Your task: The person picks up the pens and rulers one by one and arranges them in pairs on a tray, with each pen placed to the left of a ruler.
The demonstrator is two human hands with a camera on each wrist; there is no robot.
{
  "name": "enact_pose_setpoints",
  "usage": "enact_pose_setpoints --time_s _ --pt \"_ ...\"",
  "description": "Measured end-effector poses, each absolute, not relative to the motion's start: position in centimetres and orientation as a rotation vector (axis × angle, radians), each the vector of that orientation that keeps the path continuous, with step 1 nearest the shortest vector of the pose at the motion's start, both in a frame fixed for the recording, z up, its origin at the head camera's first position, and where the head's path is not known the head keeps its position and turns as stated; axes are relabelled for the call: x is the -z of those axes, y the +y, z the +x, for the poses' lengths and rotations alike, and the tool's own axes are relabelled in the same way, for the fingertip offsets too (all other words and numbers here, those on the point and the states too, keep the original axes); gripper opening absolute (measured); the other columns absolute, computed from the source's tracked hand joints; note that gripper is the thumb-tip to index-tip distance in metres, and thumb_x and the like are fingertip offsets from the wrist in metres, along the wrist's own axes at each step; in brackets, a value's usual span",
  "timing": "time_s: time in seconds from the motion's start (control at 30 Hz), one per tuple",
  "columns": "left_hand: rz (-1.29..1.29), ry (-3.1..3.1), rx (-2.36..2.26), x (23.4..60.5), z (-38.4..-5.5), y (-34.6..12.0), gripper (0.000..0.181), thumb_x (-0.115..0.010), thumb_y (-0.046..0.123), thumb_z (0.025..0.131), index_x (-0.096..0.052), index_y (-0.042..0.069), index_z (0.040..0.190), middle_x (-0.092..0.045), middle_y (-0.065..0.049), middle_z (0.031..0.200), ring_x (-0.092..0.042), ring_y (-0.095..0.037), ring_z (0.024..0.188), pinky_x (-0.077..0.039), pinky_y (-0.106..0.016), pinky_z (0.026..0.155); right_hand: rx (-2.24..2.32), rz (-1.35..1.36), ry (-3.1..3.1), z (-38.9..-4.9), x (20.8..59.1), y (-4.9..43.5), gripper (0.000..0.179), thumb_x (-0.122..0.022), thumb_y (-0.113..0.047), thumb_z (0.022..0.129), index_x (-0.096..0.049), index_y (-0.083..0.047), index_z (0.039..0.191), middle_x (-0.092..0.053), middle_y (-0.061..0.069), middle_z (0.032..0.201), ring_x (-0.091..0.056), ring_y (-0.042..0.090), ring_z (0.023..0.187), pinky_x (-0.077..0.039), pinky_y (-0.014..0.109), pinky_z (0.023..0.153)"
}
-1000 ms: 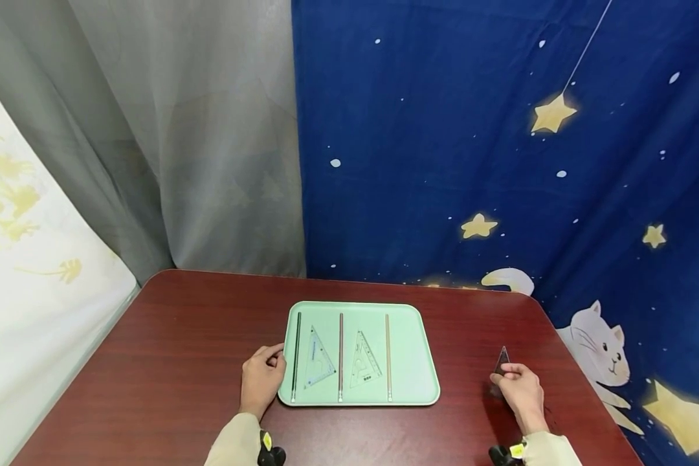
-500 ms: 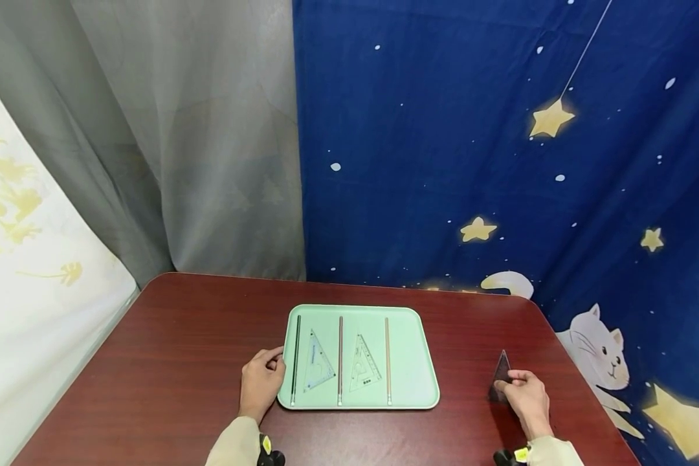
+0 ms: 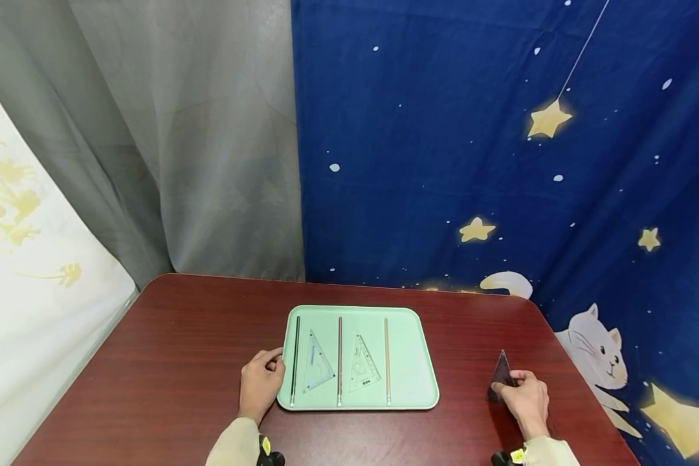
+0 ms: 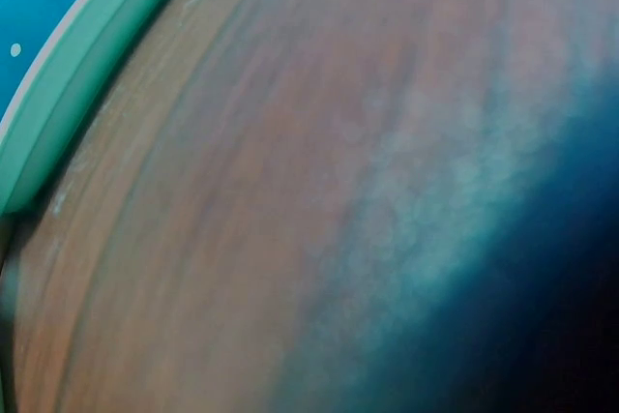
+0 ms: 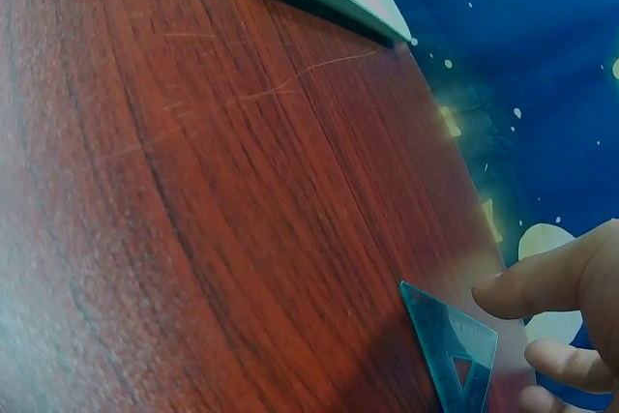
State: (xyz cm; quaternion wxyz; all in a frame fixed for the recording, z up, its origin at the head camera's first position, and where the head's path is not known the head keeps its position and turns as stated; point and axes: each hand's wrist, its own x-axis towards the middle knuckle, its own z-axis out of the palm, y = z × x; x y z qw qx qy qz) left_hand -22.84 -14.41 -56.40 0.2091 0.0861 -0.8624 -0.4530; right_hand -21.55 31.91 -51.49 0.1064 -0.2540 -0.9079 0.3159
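Note:
In the head view my left hand (image 3: pixel 261 383) holds the left rim of a pale green tray (image 3: pixel 423 395), index finger and thumb at its edge. On the tray lie two clear set squares, one with blue markings (image 3: pixel 317 369) and one with black markings (image 3: pixel 364 367). Between and beside them run a black pencil (image 3: pixel 295 362), a dark red pencil (image 3: pixel 340 362) and a tan pencil (image 3: pixel 387 362). Right of the tray, my right hand (image 3: pixel 526 396) pinches a dark see-through set square (image 3: pixel 502 370), tipped up on edge close over the table. In the right wrist view its triangular cut-out shows.
The reddish-brown wooden table (image 3: pixel 198 336) has its far edge against a grey curtain (image 3: pixel 233 162) and a blue star-patterned curtain (image 3: pixel 396 194). A white cloth (image 3: pixel 46 310) hangs along the left side. The left wrist view shows mostly blurred tabletop and the tray's rim.
My right hand has shifted slightly right and down, and more of the dark set square shows beside the fingers. The left hand stays at the tray, which has not moved on the table.

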Motion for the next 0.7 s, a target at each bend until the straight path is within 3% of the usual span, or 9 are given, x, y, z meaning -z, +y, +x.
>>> enact_pose_setpoints --time_s 0.2,0.4,0.7 --pt "0.243 -2.414 1.287 56.42 -22.68 -14.27 0.023 -0.061 0.006 0.086 -0.074 0.007 0.104 -0.064 0.001 0.079 -0.049 -0.001 0.059 -0.042 -0.02 0.058 -0.982 -0.818 -2.699 -21.37 51.39 32.0 0.053 -0.073 -0.02 0.07 -0.055 0.004 0.114 -0.048 0.032 0.113 -0.043 0.049 0.107 -0.039 0.057 0.079" --pt "0.253 -2.406 1.293 56.36 -22.58 -14.24 0.023 -0.061 0.006 0.086 -0.074 0.007 0.104 -0.065 0.001 0.08 -0.05 -0.002 0.06 -0.043 -0.02 0.059 -0.993 -0.804 -2.724 -21.39 51.48 31.98 0.057 -0.073 -0.02 0.07 -0.051 0.006 0.117 -0.041 0.035 0.115 -0.038 0.052 0.11 -0.037 0.06 0.086" --pt "0.239 -2.401 1.269 56.25 -22.76 -14.39 0.023 -0.061 0.004 0.085 -0.074 0.007 0.103 -0.065 0.001 0.079 -0.048 0.0 0.059 -0.042 -0.019 0.058 -0.976 -0.772 -2.743 -21.47 51.97 31.97 0.062 -0.074 -0.019 0.068 -0.048 0.007 0.118 -0.041 0.037 0.112 -0.038 0.052 0.107 -0.038 0.061 0.083"
